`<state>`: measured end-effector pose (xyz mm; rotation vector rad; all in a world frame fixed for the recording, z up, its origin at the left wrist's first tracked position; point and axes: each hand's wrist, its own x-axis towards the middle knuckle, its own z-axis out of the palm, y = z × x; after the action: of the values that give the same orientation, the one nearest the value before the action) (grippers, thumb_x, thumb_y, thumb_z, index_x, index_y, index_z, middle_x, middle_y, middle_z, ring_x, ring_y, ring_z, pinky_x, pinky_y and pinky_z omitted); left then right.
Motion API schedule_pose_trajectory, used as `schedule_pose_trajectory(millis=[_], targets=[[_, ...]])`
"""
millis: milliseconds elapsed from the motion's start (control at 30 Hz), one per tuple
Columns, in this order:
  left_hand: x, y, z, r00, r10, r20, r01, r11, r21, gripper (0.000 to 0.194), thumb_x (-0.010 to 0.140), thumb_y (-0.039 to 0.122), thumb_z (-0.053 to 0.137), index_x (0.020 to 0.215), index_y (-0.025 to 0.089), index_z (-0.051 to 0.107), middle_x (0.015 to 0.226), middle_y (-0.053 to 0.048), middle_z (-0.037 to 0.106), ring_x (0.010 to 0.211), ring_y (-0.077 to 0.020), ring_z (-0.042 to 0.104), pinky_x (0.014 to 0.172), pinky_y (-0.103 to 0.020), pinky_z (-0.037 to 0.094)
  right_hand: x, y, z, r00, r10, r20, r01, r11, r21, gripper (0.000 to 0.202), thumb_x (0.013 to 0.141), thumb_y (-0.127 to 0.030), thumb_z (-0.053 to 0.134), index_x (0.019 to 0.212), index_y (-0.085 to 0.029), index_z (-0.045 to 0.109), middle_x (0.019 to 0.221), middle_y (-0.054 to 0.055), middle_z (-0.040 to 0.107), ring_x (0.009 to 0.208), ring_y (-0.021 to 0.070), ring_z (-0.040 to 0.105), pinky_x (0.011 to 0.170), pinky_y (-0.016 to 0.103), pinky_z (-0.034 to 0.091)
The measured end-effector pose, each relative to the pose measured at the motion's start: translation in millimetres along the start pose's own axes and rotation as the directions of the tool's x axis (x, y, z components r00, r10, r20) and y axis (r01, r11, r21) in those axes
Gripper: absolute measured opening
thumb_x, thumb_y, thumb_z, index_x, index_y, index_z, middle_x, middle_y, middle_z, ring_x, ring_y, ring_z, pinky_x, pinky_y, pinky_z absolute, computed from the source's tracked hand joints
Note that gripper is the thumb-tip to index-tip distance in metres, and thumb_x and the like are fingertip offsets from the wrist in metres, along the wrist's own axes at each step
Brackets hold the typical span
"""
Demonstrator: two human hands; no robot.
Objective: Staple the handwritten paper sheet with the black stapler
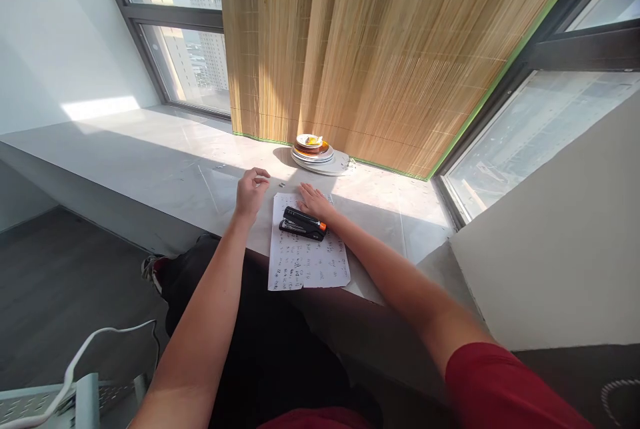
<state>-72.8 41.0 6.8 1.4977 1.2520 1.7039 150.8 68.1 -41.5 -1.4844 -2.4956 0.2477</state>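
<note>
At far left, a white cable runs above the dark floor. Next, a window stands over a pale ledge, which is partly sunlit. The left hand is over the ledge, left of the paper, fingers curled to a narrow gap; whether it grips anything cannot be told. Small dark bits lie just beyond the handwritten paper — its near-left corner overhangs the ledge's front edge. The black stapler rests on the paper, orange end rightward. Stacked plates sit behind. The right hand is spread flat at the paper's far edge, near the stapler. A bamboo blind hangs beyond — sunlit in places.
</note>
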Motion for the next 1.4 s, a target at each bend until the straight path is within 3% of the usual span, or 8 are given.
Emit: schedule_pose_trajectory(millis=[233, 333, 467, 667, 900, 1100, 1267, 1400], targets=[[-5.8, -7.9, 2.5, 0.970, 0.056, 0.237, -0.109, 0.970, 0.217, 0.017, 0.080, 0.013, 0.056, 0.087, 0.021, 0.070, 0.103, -0.006, 0.071, 0.088, -0.0209, 0.067, 0.074, -0.032, 0.051, -19.2, 32.5, -4.4, 0.999, 0.022, -0.050, -0.022, 1.000, 0.012, 0.062, 0.109, -0.036, 0.045, 0.165, -0.011, 0.038, 0.176, 0.019, 0.031, 0.166, 0.0339, 0.023, 0.134, 0.053, 0.024], [-11.3, -14.1, 8.4, 0.905, 0.097, 0.415, -0.267, 0.888, 0.374, 0.022, 0.088, 0.015, 0.054, 0.095, 0.021, 0.074, 0.111, -0.008, 0.070, 0.092, -0.0222, 0.067, 0.087, -0.038, 0.055, -14.5, 31.2, -3.5, 0.997, 0.008, -0.071, -0.005, 0.999, 0.042, 0.059, 0.108, -0.033, 0.049, 0.162, -0.013, 0.043, 0.174, 0.019, 0.036, 0.165, 0.0351, 0.027, 0.133, 0.055, 0.028], [-19.6, -22.2, 14.7, 0.825, -0.013, 0.566, -0.380, 0.728, 0.570, 0.026, 0.096, 0.021, 0.057, 0.114, 0.024, 0.076, 0.124, -0.011, 0.067, 0.117, -0.0307, 0.064, 0.110, -0.047, 0.050, -11.4, 26.5, -7.5, 0.992, -0.014, -0.126, 0.023, 0.997, 0.072, 0.051, 0.106, -0.026, 0.051, 0.155, -0.014, 0.053, 0.170, 0.017, 0.044, 0.161, 0.0301, 0.037, 0.131, 0.048, 0.036], [-25.3, -23.1, 14.6, 0.817, -0.128, 0.562, -0.380, 0.613, 0.693, 0.027, 0.102, 0.029, 0.053, 0.122, 0.027, 0.072, 0.132, -0.013, 0.064, 0.128, -0.0361, 0.057, 0.109, -0.053, 0.048, -57.2, 43.5, -27.0, 0.976, -0.110, -0.186, 0.134, 0.983, 0.124, 0.036, 0.103, -0.025, 0.055, 0.132, -0.020, 0.075, 0.143, 0.013, 0.071, 0.137, 0.0302, 0.062, 0.120, 0.050, 0.049], [-25.5, -16.8, 13.2, 0.818, -0.136, 0.560, -0.371, 0.620, 0.692, 0.025, 0.101, 0.027, 0.053, 0.118, 0.027, 0.070, 0.130, -0.014, 0.063, 0.127, -0.0376, 0.058, 0.107, -0.054, 0.048, -127.7, 74.7, -44.5, 0.973, -0.090, -0.213, 0.130, 0.975, 0.179, 0.034, 0.100, -0.030, 0.059, 0.127, -0.028, 0.081, 0.140, 0.008, 0.074, 0.134, 0.0330, 0.066, 0.119, 0.057, 0.051], [-24.9, -14.8, 11.6, 0.810, -0.134, 0.571, -0.365, 0.647, 0.669, 0.025, 0.101, 0.028, 0.052, 0.118, 0.026, 0.071, 0.127, -0.013, 0.063, 0.125, -0.0366, 0.058, 0.109, -0.054, 0.046, -133.8, 29.1, -55.5, 0.920, -0.010, -0.391, 0.117, 0.961, 0.250, 0.037, 0.108, -0.041, 0.053, 0.131, -0.024, 0.077, 0.131, 0.012, 0.075, 0.124, 0.0341, 0.066, 0.110, 0.057, 0.053], [-23.3, -19.3, 12.7, 0.822, -0.104, 0.560, -0.375, 0.642, 0.669, 0.023, 0.099, 0.026, 0.055, 0.115, 0.026, 0.072, 0.126, -0.013, 0.063, 0.124, -0.0371, 0.058, 0.112, -0.056, 0.044, -134.4, -15.8, -42.9, 0.953, -0.178, -0.245, 0.247, 0.925, 0.288, 0.069, 0.100, -0.044, 0.070, 0.162, -0.023, 0.049, 0.146, 0.015, 0.066, 0.132, 0.0344, 0.061, 0.114, 0.052, 0.050], [-22.7, -21.0, 12.7, 0.820, -0.098, 0.563, -0.372, 0.656, 0.656, 0.022, 0.099, 0.027, 0.056, 0.114, 0.026, 0.072, 0.125, -0.013, 0.063, 0.125, -0.0376, 0.058, 0.111, -0.056, 0.045, -131.6, -8.9, -40.2, 0.956, -0.100, -0.275, 0.196, 0.918, 0.346, 0.046, 0.095, -0.026, 0.072, 0.141, -0.024, 0.068, 0.126, 0.010, 0.077, 0.114, 0.0300, 0.070, 0.104, 0.046, 0.054]])
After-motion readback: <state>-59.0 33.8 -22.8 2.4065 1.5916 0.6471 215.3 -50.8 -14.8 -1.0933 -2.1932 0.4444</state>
